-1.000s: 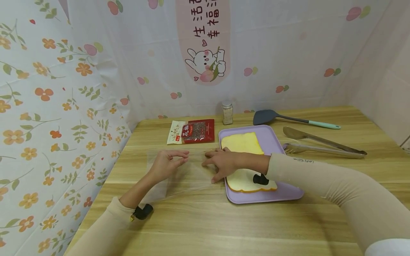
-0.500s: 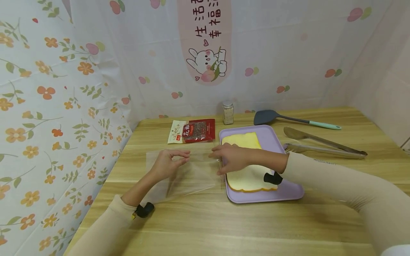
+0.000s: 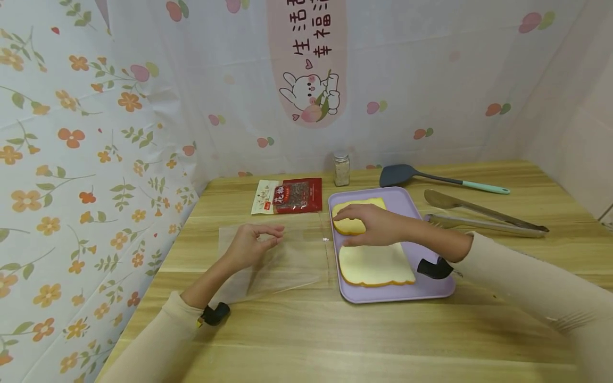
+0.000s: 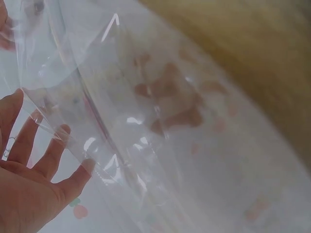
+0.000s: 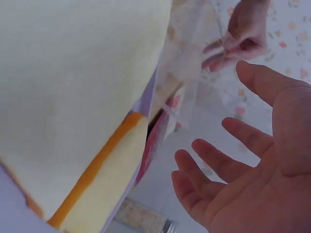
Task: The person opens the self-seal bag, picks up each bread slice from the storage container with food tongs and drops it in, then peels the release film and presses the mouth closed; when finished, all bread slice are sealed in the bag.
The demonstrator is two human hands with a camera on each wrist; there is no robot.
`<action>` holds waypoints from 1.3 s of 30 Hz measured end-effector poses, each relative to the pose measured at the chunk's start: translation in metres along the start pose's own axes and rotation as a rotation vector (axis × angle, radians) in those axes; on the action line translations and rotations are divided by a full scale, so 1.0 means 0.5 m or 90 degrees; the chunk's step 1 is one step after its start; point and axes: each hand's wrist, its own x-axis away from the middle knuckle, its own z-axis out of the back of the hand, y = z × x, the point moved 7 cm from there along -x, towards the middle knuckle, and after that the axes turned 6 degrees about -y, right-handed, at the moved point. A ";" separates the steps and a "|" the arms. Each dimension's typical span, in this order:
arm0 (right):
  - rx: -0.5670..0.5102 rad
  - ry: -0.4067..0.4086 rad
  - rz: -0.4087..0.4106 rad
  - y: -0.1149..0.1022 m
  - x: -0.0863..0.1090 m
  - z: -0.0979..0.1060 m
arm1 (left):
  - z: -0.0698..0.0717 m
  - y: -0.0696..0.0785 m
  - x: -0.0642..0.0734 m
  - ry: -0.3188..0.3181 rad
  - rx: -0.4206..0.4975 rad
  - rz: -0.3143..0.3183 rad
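Note:
My left hand [image 3: 251,247] pinches the edge of a clear plastic bag [image 3: 297,268], which lies across the table's left part. In the left wrist view, the film [image 4: 121,141] stretches over the fingers from near the thumb tip. To the right, my right hand [image 3: 378,227] hovers over the purple tray [image 3: 433,290], fingers spread and slightly bent, holding nothing. Two bread slices sit on the tray: a front slice [image 3: 375,266] and a back slice [image 3: 346,226] partly hidden under the right hand. The right wrist view shows this hand [image 5: 248,170] apart from the bread [image 5: 73,82].
A red seasoning packet [image 3: 292,196] lies behind the bag. Beside it stands a small glass jar [image 3: 341,171] with a metal lid. A spatula [image 3: 397,174] with a mint handle and metal tongs [image 3: 488,227] lie right of the tray. A printed curtain [image 3: 407,69] hangs behind the table.
My right hand has moved off the bag's right edge, rightward and over the bread. The bag's right side lies flatter. My left hand stays in place.

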 end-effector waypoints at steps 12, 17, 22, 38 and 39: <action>-0.025 0.083 -0.073 0.054 0.097 0.053 | 0.001 -0.003 0.005 -0.006 0.007 -0.012; -0.003 0.121 -0.094 0.079 0.145 0.074 | 0.000 -0.008 0.005 -0.010 0.014 -0.013; 0.034 0.168 -0.128 0.113 0.206 0.102 | -0.002 -0.008 0.004 -0.014 0.020 -0.016; 0.157 0.212 -0.169 0.286 0.362 0.140 | -0.007 -0.009 0.001 -0.030 0.020 -0.005; 0.180 0.212 -0.156 0.290 0.369 0.139 | -0.008 -0.009 0.001 -0.031 0.020 -0.005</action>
